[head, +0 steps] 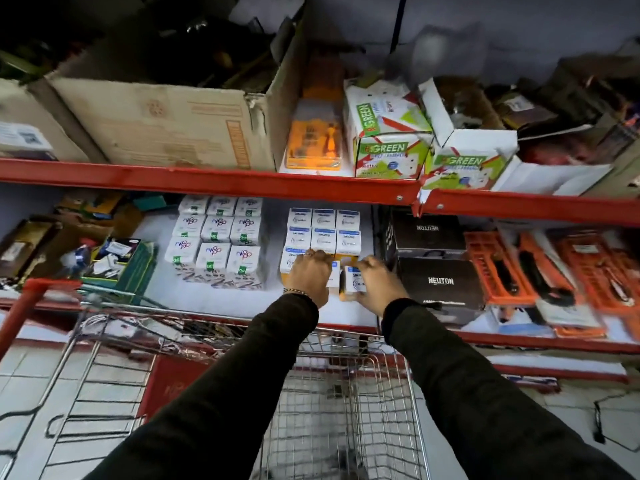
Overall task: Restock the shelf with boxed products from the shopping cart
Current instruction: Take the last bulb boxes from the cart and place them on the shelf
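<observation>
Small white boxes with blue labels and orange sides (323, 230) stand stacked in rows on the white middle shelf (214, 299). My left hand (310, 275) lies over the front row of that stack, fingers curled on a box. Just to its right, my right hand (379, 284) grips one more white, blue and orange box (353, 284) at the stack's front right corner. Below both arms sits the wire shopping cart (346, 403); its basket looks bare where visible.
White boxes with green labels (216, 240) stand left of the stack. Black boxes (438, 268) rise close on the right, then orange tool packs (540, 271). The red upper shelf rail (214, 180) overhangs, carrying a cardboard carton (166, 123) and green-printed boxes (388, 140).
</observation>
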Demonstrator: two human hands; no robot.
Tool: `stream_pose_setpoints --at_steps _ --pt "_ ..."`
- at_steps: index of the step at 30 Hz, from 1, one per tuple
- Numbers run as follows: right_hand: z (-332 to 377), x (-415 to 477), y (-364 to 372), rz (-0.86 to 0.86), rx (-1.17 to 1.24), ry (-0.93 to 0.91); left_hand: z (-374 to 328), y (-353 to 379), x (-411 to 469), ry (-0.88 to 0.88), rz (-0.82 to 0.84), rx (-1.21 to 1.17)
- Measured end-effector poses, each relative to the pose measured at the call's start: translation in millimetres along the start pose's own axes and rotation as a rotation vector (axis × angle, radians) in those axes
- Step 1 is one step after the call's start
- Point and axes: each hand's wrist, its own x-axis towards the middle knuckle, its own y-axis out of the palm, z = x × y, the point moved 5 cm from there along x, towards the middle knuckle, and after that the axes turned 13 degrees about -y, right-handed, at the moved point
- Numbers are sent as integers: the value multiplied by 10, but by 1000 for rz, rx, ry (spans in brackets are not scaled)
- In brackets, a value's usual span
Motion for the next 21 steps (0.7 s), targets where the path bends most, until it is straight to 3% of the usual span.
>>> stream_pose_setpoints --at_steps 9,13,17,19,21 --pt "-24 182 101 -21 17 -32 -22 225 131 -10 3 19" --pt "-36 93 69 -144 171 -3 -6 280 58 -9 -2 -100" --pt "18 -87 93 -351 407 162 53 249 -203 -114 -154 -565" --pt "40 -175 183 -435 524 280 81 309 -369 -304 -230 -868" --pt "61 -245 330 -498 732 405 81 478 -496 -598 -151 -1177"
